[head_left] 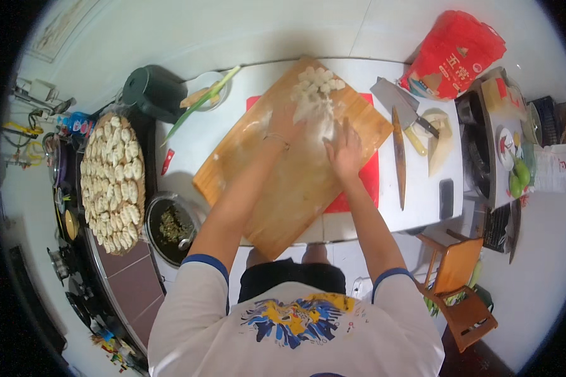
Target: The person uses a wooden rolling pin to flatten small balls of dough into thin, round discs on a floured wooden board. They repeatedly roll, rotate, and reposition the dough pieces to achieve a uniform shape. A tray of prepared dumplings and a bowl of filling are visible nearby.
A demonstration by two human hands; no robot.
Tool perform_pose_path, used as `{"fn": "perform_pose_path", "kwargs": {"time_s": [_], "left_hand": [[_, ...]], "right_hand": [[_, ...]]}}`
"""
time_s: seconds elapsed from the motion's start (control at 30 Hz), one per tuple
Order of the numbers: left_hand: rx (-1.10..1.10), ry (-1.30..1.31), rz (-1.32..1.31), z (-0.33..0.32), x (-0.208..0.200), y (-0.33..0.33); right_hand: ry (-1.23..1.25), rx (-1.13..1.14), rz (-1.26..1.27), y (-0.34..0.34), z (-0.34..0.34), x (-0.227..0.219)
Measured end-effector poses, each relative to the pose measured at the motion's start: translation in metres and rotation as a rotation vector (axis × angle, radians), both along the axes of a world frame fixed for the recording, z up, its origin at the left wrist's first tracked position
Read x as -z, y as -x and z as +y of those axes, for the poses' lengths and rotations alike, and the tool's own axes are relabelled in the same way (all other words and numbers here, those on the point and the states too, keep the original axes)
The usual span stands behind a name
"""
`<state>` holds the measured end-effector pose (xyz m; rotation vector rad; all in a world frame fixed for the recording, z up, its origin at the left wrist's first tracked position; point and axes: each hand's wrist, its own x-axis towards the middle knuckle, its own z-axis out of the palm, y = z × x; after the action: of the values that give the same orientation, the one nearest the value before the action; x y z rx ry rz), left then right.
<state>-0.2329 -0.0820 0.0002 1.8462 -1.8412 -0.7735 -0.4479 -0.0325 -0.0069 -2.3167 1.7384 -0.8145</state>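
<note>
A floured wooden board (277, 207) lies slantwise on the table before me. Over its upper left part, my left hand (285, 127) rests low with the fingers stretched forward, their tips hard to make out against the flour. To its right, my right hand (344, 149) is spread flat just above or on the board, holding nothing. Beyond both hands sit several small, pale dough pieces (319, 80), bunched at the far corner. Loose white flour (324, 125) lies between the hands and below the dough pieces.
Left: a round tray of shaped dumplings (113, 182), a bowl of chopped filling (173, 229), a dark green container (151, 93) and a green onion (201, 102). Right: a cleaver (396, 100), a tapered rolling pin (399, 157), a phone (446, 198), a red bag (453, 56) and a wooden chair (459, 270).
</note>
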Motion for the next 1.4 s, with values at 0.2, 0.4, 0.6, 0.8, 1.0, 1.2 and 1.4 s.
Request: {"fn": "perform_pose_path", "kwargs": {"time_s": [0.2,0.4,0.6,0.8,1.0,1.2,1.4], "left_hand": [[0.064,0.139,-0.325,-0.116,0.011,0.049],[0.111,0.082,-0.392,-0.107,0.022,0.055],[0.107,0.282,-0.286,0.01,0.046,0.029],[-0.138,0.347,-0.343,0.085,0.04,0.017],[-0.152,0.292,-0.229,0.12,0.031,0.016],[-0.29,0.134,-0.018,0.155,0.031,0.028],[-0.376,0.024,0.0,0.18,0.028,0.03]], "right_hand": [[-0.029,0.046,-0.007,0.013,-0.069,0.031],[0.105,-0.012,-0.034,0.0,-0.115,0.041],[-0.02,-0.244,0.006,-0.02,-0.146,0.033],[-0.085,-0.594,0.028,-0.011,-0.11,0.048],[-0.071,-0.214,-0.107,0.04,-0.07,0.022],[-0.073,0.419,0.254,0.137,0.02,0.046],[-0.28,0.391,0.122,0.157,0.043,0.04]]}}
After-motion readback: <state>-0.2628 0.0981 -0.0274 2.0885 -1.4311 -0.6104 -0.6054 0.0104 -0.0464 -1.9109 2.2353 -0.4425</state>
